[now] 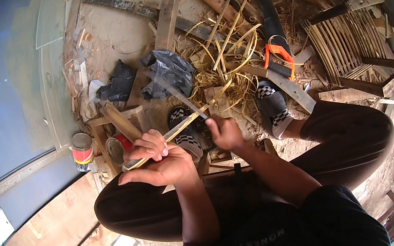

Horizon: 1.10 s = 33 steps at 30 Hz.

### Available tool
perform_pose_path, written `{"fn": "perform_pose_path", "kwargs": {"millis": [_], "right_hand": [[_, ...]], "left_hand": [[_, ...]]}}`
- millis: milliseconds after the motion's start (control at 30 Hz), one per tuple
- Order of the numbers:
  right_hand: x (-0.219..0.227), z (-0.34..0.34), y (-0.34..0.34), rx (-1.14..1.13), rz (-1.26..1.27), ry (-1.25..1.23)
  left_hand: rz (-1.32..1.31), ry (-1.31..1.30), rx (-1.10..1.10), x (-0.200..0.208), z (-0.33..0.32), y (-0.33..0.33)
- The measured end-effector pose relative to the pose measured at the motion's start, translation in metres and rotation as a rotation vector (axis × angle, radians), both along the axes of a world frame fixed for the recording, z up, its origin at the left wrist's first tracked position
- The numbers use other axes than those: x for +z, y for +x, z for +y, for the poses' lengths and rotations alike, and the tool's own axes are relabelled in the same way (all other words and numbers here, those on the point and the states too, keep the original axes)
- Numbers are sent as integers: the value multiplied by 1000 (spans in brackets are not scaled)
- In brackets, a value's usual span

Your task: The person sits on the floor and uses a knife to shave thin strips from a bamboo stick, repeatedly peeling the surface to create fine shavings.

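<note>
My left hand (156, 161) is turned palm up, its fingers curled over a long pale strip (184, 123) that looks like split bamboo. The strip slants from the palm up to the right, and the thumb points out to the left. A knife (175, 91) is gripped in my right hand (226, 133), which is closed around its handle. Its long thin blade, slightly blurred, reaches up and left and crosses the strip near the handle. Beyond both hands, a heap of curled shavings and thin strips (222, 70) covers the ground between and past my feet.
A handsaw with an orange handle (280, 61) lies right of the shavings. Farther right stands a slatted wooden frame (350, 47). Crumpled black plastic (168, 71), a plank (167, 22) and a red tin (117, 147) are left. My slippered foot (273, 103) is at right.
</note>
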State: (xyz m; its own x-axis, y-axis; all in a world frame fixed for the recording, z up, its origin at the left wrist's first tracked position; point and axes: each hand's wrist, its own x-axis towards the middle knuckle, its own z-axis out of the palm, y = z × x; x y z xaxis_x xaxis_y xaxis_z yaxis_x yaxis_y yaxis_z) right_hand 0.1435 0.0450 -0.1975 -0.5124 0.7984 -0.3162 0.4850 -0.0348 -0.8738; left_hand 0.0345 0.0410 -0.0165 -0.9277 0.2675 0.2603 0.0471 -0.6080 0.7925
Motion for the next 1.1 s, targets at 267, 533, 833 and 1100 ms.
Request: {"fn": "perform_pose_path", "kwargs": {"millis": [267, 533, 833, 1100], "right_hand": [[-9, 2, 2, -36, -5, -55], [-60, -1, 28, 8, -177, -114], [-58, -12, 24, -25, 9, 90], [-48, -16, 31, -58, 105, 76]], "left_hand": [[54, 14, -58, -5, 9, -6], [49, -26, -140, -4, 28, -21], [-21, 30, -102, -8, 41, -44], [-80, 50, -201, -2, 56, -56]]}}
